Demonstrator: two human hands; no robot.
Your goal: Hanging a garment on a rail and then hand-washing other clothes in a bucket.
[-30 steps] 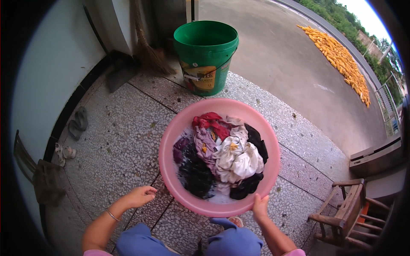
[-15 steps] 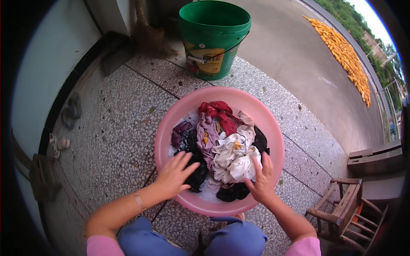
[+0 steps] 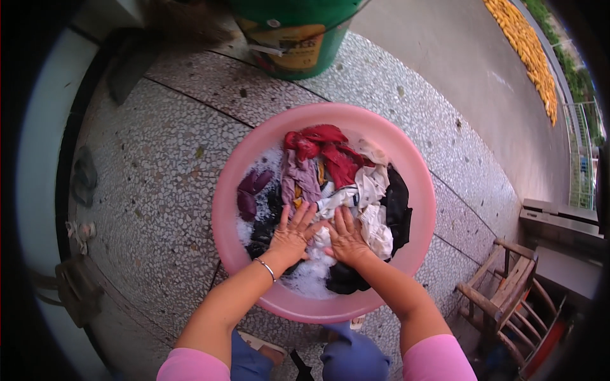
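A round pink basin [image 3: 232, 279] sits on the speckled floor, holding wet clothes and suds [image 3: 311, 279]. My left hand [image 3: 291, 236] lies spread on the clothes near a mauve garment [image 3: 304, 181]. Close beside it, my right hand [image 3: 348, 236] presses, fingers stretched, on a white garment [image 3: 376, 232]. Neither hand grips anything. Red cloth [image 3: 340, 155] is heaped at the far side of the basin. Dark purple cloth [image 3: 249, 197] lies at its left, and black cloth [image 3: 398, 203] at the right and under my hands.
Beyond the basin stands a green bucket [image 3: 327, 57] with a yellow label. A wooden stool [image 3: 502, 286] is at the right. Corn cobs [image 3: 527, 51] are spread on the concrete at far right. Slippers [image 3: 84, 174] lie by the left wall.
Both hands have moved inward and forward, from the basin's near sides onto the middle of the clothes. The white garment is pushed flatter and the view has tipped nearer.
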